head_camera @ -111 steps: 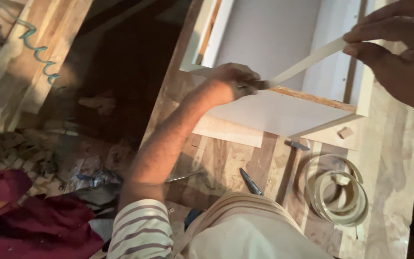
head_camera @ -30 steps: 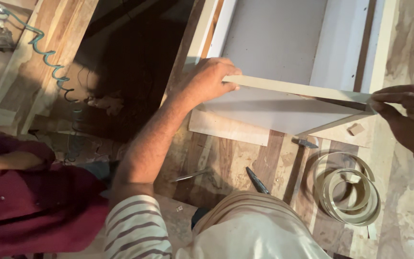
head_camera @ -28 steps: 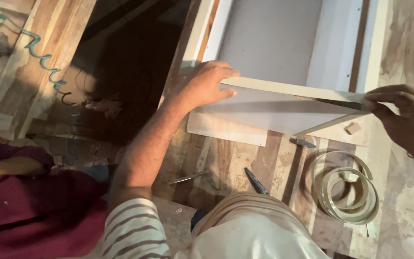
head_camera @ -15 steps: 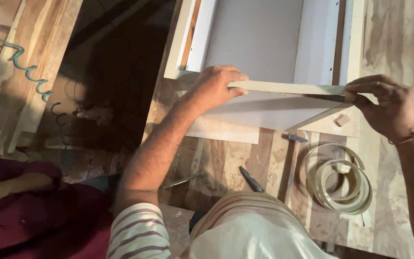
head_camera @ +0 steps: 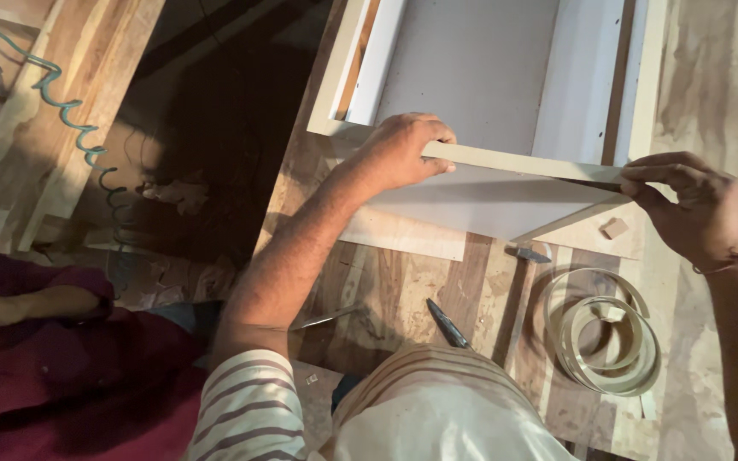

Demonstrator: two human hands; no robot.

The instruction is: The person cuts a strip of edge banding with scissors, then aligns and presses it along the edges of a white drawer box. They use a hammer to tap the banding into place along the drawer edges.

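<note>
At twelve o'clock on the grainy wooden surface [head_camera: 403, 290], my left hand [head_camera: 399, 154] presses a thin cream edge strip [head_camera: 514, 160] flat on the smooth white panel [head_camera: 480, 205]; my right hand [head_camera: 694, 205] pinches its end.

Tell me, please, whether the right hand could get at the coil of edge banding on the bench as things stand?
Probably yes: the coil of edge banding lies uncovered just below the right hand, though it is pinching the strip.

The white box [head_camera: 480, 77] runs off the top edge, so its far end is out of sight. The left hand [head_camera: 399, 154] covers the strip's [head_camera: 514, 160] near end (fingertips tucked under). The person in maroon [head_camera: 61, 367] is cut off at left.
</note>
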